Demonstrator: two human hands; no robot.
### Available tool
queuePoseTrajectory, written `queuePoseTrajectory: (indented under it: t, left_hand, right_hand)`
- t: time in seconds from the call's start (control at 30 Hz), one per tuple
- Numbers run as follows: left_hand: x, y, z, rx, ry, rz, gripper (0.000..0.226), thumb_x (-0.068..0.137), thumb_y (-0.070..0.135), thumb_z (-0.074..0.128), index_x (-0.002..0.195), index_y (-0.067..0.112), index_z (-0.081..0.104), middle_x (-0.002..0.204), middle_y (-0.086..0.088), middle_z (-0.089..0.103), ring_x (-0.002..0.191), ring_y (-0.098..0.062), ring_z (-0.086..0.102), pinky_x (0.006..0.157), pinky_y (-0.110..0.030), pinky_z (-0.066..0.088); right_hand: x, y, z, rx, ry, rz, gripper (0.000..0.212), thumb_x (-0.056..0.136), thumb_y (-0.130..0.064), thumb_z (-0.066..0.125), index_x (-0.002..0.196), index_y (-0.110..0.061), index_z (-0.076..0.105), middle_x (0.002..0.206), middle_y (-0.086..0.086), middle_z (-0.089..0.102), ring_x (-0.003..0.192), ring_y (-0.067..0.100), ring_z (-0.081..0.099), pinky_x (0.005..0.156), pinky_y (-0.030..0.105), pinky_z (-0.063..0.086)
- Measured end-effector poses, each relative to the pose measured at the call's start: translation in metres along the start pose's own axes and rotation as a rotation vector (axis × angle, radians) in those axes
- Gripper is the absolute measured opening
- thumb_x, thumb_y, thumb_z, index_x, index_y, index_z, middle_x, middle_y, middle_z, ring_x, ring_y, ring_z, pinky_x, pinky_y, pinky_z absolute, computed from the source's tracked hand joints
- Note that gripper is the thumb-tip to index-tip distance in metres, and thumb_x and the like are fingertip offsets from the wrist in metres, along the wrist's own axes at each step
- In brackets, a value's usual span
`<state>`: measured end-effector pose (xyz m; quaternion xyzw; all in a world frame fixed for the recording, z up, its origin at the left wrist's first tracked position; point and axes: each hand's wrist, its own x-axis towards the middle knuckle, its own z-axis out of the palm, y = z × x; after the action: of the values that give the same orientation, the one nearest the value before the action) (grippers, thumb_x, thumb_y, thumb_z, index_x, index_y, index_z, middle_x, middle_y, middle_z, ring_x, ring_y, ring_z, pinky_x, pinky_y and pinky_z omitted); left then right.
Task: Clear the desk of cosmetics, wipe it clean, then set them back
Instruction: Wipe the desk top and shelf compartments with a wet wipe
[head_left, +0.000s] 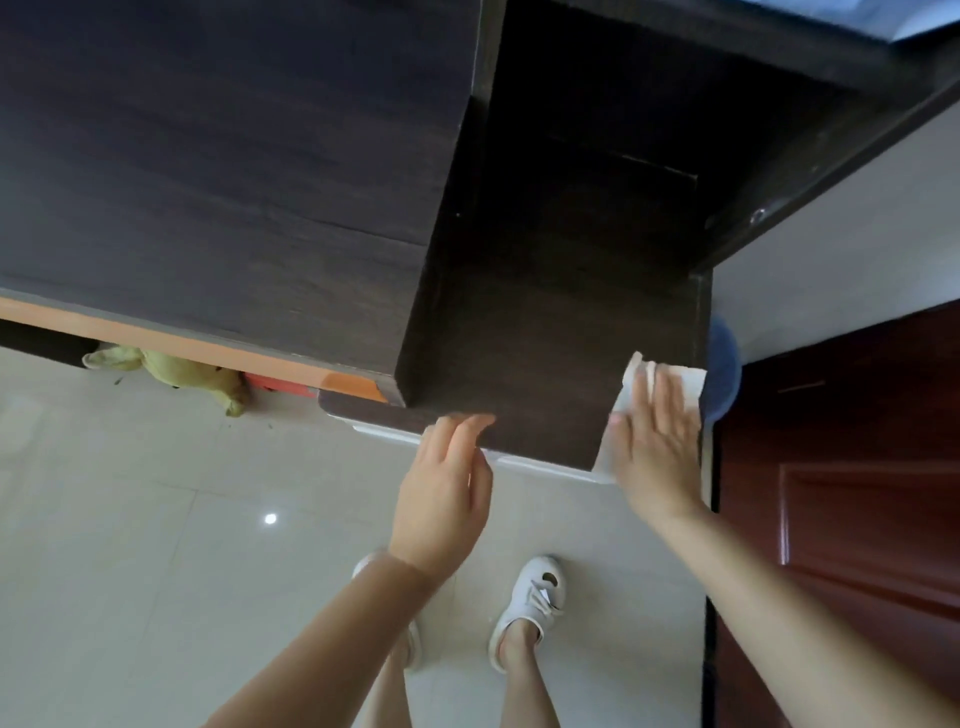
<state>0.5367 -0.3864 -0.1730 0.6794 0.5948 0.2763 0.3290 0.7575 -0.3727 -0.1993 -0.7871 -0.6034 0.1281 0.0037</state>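
The right hand (657, 441) presses a white wipe (675, 379) flat, fingers straight, at the tabletop's (519, 364) front right corner. The left hand (447, 488) rests open-fingered on the front edge. No cosmetics show. Best wipe with overlapping strokes toward the back edge, keeping even pressure.

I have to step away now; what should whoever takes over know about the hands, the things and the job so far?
Right hand: flat, fingers straight, pressing the white paper wipe onto the dark wood-grain desk top at its right end.
Left hand: open, fingertips at the desk's front edge, holding nothing.
Cosmetics: none in view; the visible desk surface is bare.
Done: desk looks cleared.
Left: finish wiping, then set the cosmetics back.
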Motion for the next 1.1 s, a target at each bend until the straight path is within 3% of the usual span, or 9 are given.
queuePoseTrajectory:
  t: [0.07, 0.17, 0.23, 0.3, 0.47, 0.6, 0.7, 0.93, 1.1]
  left_hand:
    - [0.021, 0.011, 0.008, -0.021, 0.048, 0.020, 0.039, 0.087, 0.018, 0.034, 0.122, 0.007, 0.048, 0.118, -0.013, 0.054, 0.107, -0.017, 0.042, 0.093, -0.021, 0.032]
    - [0.046, 0.011, 0.008, -0.032, 0.126, -0.012, 0.046, 0.088, 0.022, 0.032, 0.128, 0.002, 0.043, 0.130, -0.018, 0.048, 0.118, -0.018, 0.036, 0.101, -0.019, 0.023]
    - [0.054, 0.006, 0.007, 0.004, 0.115, -0.018, 0.050, 0.090, 0.026, 0.030, 0.131, 0.001, 0.040, 0.136, -0.017, 0.044, 0.124, -0.021, 0.035, 0.104, -0.021, 0.022]
    - [0.059, -0.001, 0.009, 0.100, 0.075, -0.008, 0.052, 0.090, 0.029, 0.028, 0.132, 0.001, 0.040, 0.137, -0.017, 0.043, 0.126, -0.026, 0.037, 0.105, -0.028, 0.026]
    - [0.073, -0.018, 0.022, 0.321, -0.013, 0.005, 0.052, 0.090, 0.030, 0.025, 0.125, 0.000, 0.048, 0.138, -0.020, 0.042, 0.128, -0.036, 0.038, 0.105, -0.041, 0.029]
    - [0.078, -0.020, 0.027, 0.376, 0.010, -0.010, 0.047, 0.091, 0.027, 0.028, 0.125, 0.001, 0.048, 0.137, -0.019, 0.044, 0.125, -0.037, 0.042, 0.102, -0.047, 0.036]
    - [0.077, -0.020, 0.029, 0.380, 0.047, 0.012, 0.045, 0.091, 0.026, 0.033, 0.127, 0.002, 0.044, 0.135, -0.021, 0.046, 0.120, -0.039, 0.046, 0.098, -0.046, 0.040]
    - [0.078, -0.023, 0.032, 0.467, 0.076, 0.042, 0.044, 0.090, 0.025, 0.036, 0.127, 0.003, 0.045, 0.131, -0.019, 0.050, 0.120, -0.028, 0.036, 0.103, -0.044, 0.036]
    - [0.077, -0.020, 0.028, 0.410, 0.074, 0.020, 0.052, 0.097, 0.039, 0.022, 0.132, 0.004, 0.036, 0.136, -0.020, 0.045, 0.121, -0.031, 0.043, 0.099, -0.043, 0.041]
  right_hand:
    - [0.009, -0.041, 0.006, 0.011, -0.054, -0.056, 0.059, 0.097, -0.040, 0.017, 0.147, -0.017, -0.003, 0.157, 0.011, -0.001, 0.145, 0.026, -0.005, 0.117, 0.050, -0.002]
    - [0.012, -0.088, 0.019, -0.039, -0.120, -0.689, 0.060, 0.092, -0.041, 0.019, 0.147, -0.017, 0.014, 0.155, 0.008, 0.018, 0.144, 0.025, 0.009, 0.115, 0.049, 0.003]
    - [0.037, -0.075, 0.009, -0.137, -0.180, -0.947, 0.057, 0.095, -0.041, 0.017, 0.145, -0.023, -0.001, 0.157, 0.001, 0.007, 0.142, 0.015, -0.004, 0.115, 0.040, -0.007]
    - [0.073, -0.047, -0.009, -0.178, -0.223, -0.825, 0.052, 0.098, -0.039, 0.014, 0.138, -0.034, -0.020, 0.156, -0.006, -0.011, 0.139, 0.008, -0.019, 0.115, 0.036, -0.013]
    - [0.108, 0.004, -0.028, -0.036, -0.077, -0.158, 0.056, 0.098, -0.037, 0.015, 0.145, -0.025, -0.013, 0.158, 0.003, -0.005, 0.144, 0.018, -0.009, 0.118, 0.045, -0.002]
    - [0.046, -0.021, -0.002, -0.095, -0.078, -0.721, 0.059, 0.094, -0.040, 0.027, 0.147, -0.020, 0.009, 0.155, 0.008, 0.020, 0.143, 0.025, 0.012, 0.114, 0.053, 0.012]
    - [0.067, -0.025, -0.007, -0.170, -0.203, -1.105, 0.054, 0.096, -0.037, 0.030, 0.147, -0.026, 0.012, 0.156, -0.001, 0.016, 0.144, 0.017, 0.005, 0.116, 0.044, 0.002]
    - [0.174, -0.065, -0.020, 0.023, -0.028, -0.282, 0.054, 0.099, -0.034, 0.021, 0.147, -0.021, 0.000, 0.158, 0.004, 0.002, 0.145, 0.019, -0.005, 0.117, 0.045, -0.003]
    - [0.104, -0.069, 0.001, -0.178, -0.139, -1.098, 0.052, 0.096, -0.037, 0.025, 0.145, -0.021, 0.021, 0.155, 0.003, 0.019, 0.144, 0.022, 0.011, 0.115, 0.047, 0.003]
